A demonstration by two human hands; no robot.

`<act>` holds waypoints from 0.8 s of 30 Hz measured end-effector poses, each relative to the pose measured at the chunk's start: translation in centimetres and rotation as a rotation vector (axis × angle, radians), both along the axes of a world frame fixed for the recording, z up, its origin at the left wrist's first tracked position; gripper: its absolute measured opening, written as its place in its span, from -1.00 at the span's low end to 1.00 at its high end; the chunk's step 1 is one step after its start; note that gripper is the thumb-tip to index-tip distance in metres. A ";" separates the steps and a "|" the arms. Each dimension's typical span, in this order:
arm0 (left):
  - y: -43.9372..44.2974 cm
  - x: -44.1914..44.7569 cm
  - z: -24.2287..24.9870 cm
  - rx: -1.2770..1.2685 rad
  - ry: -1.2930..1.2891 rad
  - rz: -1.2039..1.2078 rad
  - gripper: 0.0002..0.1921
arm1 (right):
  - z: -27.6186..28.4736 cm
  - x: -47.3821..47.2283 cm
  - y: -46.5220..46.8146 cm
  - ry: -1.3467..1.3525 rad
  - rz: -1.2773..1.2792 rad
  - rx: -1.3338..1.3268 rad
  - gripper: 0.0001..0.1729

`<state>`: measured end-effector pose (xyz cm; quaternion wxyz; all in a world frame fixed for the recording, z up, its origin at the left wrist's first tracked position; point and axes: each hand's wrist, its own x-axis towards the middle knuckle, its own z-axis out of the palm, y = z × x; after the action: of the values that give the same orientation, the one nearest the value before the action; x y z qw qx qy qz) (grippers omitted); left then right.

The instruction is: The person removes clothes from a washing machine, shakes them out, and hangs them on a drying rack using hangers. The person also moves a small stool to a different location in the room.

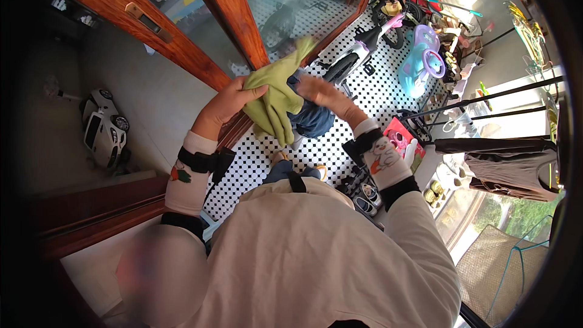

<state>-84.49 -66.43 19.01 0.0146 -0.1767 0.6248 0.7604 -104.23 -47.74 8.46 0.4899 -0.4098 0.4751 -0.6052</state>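
My left hand (239, 95) grips a light green cloth (275, 89), thumb on top. The cloth hangs in loose folds, and its upper corner is blurred. Close against its right side is a dark blue denim-like garment (314, 120), partly covered by the green cloth. My right hand (321, 93) is over the upper part of the blue garment, blurred by motion. Whether its fingers hold any fabric is unclear. What supports the blue garment is hidden.
A wood-framed glass door (218, 18) stands close ahead on the left. Beyond the hands are a child's bicycle (355, 54) and a turquoise ride-on toy (414, 73) on the tiled floor (227, 187). Clothes (510, 168) hang at right; shoes (366, 198) lie below. A toy car (104, 127) stands left.
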 end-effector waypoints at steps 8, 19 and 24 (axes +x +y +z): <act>0.1 1.3 0.8 0.122 0.163 0.361 -0.70 | -3.3 1.2 1.2 0.132 -0.009 0.199 -0.59; 0.0 2.6 -6.6 -0.723 -0.016 0.530 -0.67 | -1.4 -1.2 2.7 0.221 -0.783 0.391 -0.74; 0.1 1.8 -1.8 0.293 0.137 0.450 -0.58 | 2.8 -2.8 4.5 -0.534 -0.313 -0.011 -0.37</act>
<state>-82.64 -66.35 17.20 -0.1716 -0.2552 0.4526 0.8370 -107.02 -43.22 11.25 0.4961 -0.1608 0.3836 -0.7621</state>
